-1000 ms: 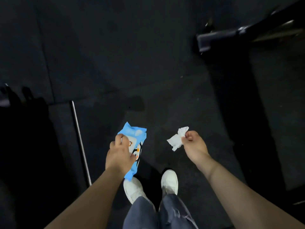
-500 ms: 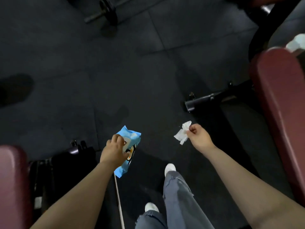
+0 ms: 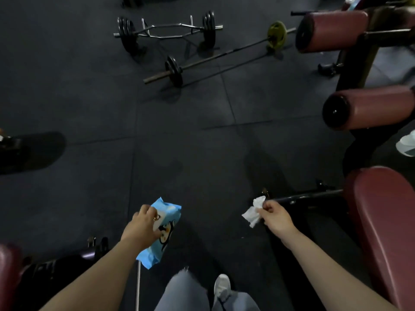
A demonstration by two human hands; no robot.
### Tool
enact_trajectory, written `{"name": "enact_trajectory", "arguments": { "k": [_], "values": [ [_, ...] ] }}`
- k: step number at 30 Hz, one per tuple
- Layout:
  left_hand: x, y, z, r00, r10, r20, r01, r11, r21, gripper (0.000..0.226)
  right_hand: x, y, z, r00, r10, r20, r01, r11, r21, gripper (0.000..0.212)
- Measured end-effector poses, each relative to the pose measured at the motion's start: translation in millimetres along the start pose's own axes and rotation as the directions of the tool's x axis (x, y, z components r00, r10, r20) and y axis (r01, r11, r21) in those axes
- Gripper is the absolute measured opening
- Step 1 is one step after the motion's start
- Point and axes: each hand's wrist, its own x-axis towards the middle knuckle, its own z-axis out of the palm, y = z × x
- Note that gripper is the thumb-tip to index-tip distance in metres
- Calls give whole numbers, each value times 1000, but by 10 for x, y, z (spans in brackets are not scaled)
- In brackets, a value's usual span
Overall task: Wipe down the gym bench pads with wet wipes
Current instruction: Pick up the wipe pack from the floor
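My left hand [image 3: 142, 227] grips a blue pack of wet wipes [image 3: 162, 234] held low in front of me. My right hand [image 3: 275, 217] pinches a crumpled white wipe [image 3: 253, 212] by its edge, out in the air above the floor. A maroon bench pad [image 3: 386, 223] runs along the right edge, just right of my right arm. Two maroon roller pads [image 3: 332, 30] [image 3: 370, 106] stick out from a frame further back on the right. Another maroon pad [image 3: 7, 272] shows at the bottom left corner.
Dark rubber floor tiles [image 3: 157, 131] spread ahead. A hex bar with plates [image 3: 167, 30] and a barbell [image 3: 215, 56] lie on the floor at the back. A black bench foot bar [image 3: 307, 195] lies near my right hand. A white shoe [image 3: 406, 143] shows at the right edge.
The view has lifted from the floor by my feet toward the room, bringing the benches, roller pads and barbells into sight. Both hands keep their holds in the same pose.
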Motion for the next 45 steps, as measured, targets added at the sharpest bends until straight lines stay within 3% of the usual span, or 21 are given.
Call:
{"name": "enact_trajectory", "arguments": {
  "k": [9, 17, 25, 30, 37, 40, 45],
  "values": [
    [1835, 215, -810, 998, 68, -8, -68, 998, 8, 42, 1404, -1167, -12, 998, -16, -59, 18, 999, 43, 8],
    [3592, 280, -1901, 986, 161, -34, -160, 987, 30, 43, 2595, -2314, 35, 988, 17, -153, -32, 995, -98, 10],
    [5254, 621, -2822, 964, 264, -38, -265, 964, -9, 43, 3825, -3286, -80, 979, 60, -197, -65, 998, -21, 5],
    [6392, 1035, -3288, 937, 347, -45, -349, 936, -38, 39, 4854, -3843, -323, 972, 64, -227, -54, 997, 52, 6],
    [7814, 1718, -4207, 916, 399, -39, -401, 909, -116, 43, 6201, -4553, -834, 946, 182, -268, -114, 961, 253, 9],
    [8383, 2076, -4615, 881, 469, -62, -471, 859, -199, 53, 6654, -4773, -1092, 926, 216, -311, -114, 943, 314, 10],
    [9370, 2947, -5031, 818, 572, -63, -575, 804, -156, 52, 7341, -4912, -1513, 872, 322, -369, -167, 904, 394, 8]
  ]
}}
